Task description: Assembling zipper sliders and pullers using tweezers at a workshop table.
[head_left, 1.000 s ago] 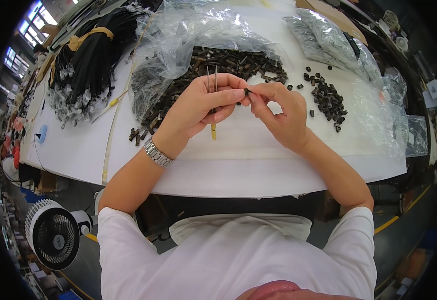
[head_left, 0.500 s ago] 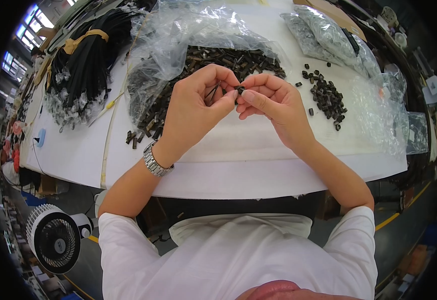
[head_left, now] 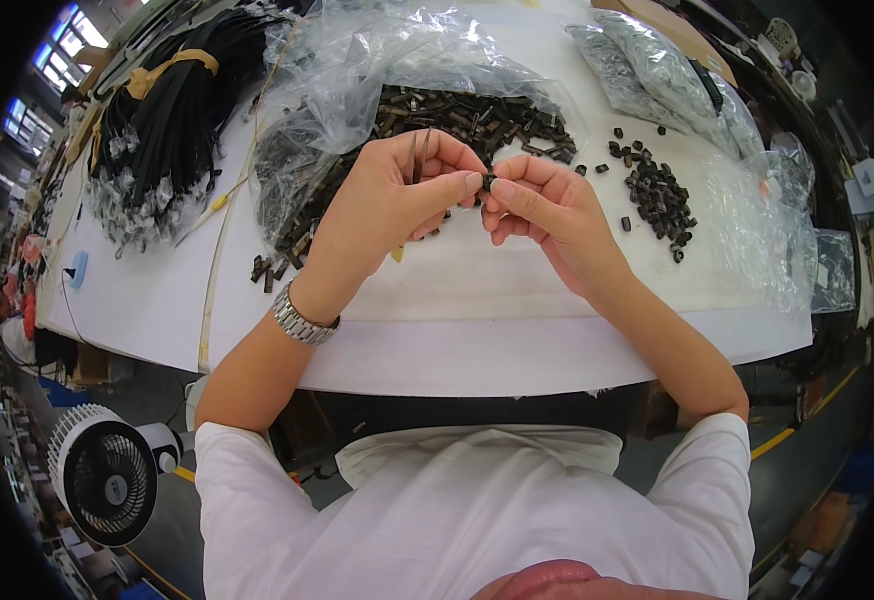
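Note:
My left hand and my right hand meet over the near edge of a pile of dark parts. Their thumbs and fingertips pinch one small black piece between them, its exact kind too small to tell. A slim two-pronged metal tool like tweezers is tucked in my left hand; a bit of yellow shows below the palm. Beneath and beyond my hands spreads the heap of short dark connector-like pieces, partly under a clear plastic bag. A smaller heap of short black pieces lies to the right.
Bundled black straps or cables lie at the left of the white table. Filled clear bags sit far right, with crumpled plastic nearer. A small fan stands left of me, below table height.
My left hand has turned, so the prongs of the tool now point up above it. Both hands stay together on the small piece. A loose black piece now shows just right of my right hand.

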Tool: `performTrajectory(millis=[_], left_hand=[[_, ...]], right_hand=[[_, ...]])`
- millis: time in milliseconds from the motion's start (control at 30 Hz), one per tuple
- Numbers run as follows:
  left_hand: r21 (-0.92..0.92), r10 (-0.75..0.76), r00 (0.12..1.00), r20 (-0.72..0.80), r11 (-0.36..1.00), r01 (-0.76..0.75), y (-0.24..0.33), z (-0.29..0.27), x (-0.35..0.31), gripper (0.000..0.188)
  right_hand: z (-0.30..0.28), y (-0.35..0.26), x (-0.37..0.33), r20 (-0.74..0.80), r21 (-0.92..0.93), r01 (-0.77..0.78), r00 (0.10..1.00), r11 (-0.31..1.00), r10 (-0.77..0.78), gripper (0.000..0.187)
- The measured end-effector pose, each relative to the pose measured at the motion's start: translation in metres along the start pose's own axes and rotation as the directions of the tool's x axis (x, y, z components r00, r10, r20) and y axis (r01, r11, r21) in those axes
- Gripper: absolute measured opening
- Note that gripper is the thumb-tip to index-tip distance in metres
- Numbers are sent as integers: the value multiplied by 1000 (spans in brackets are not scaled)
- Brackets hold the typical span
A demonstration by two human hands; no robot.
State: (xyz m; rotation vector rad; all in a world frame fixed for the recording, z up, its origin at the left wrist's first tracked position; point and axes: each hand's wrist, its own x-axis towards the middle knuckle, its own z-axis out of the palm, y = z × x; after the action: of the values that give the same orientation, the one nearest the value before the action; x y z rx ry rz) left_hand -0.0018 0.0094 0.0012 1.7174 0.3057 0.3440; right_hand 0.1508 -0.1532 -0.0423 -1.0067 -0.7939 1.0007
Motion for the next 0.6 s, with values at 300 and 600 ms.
performTrajectory(millis=[300, 600], left_hand=[[551, 437, 899, 11, 748, -370, -10, 1, -6, 31], [686, 419, 902, 103, 627, -370, -9, 8, -12, 29]], right_hand=[[-6, -2, 4, -62, -119, 77, 994, 990, -85, 19], [-3, -3, 2, -78, -201, 82, 992, 976, -99, 14]])
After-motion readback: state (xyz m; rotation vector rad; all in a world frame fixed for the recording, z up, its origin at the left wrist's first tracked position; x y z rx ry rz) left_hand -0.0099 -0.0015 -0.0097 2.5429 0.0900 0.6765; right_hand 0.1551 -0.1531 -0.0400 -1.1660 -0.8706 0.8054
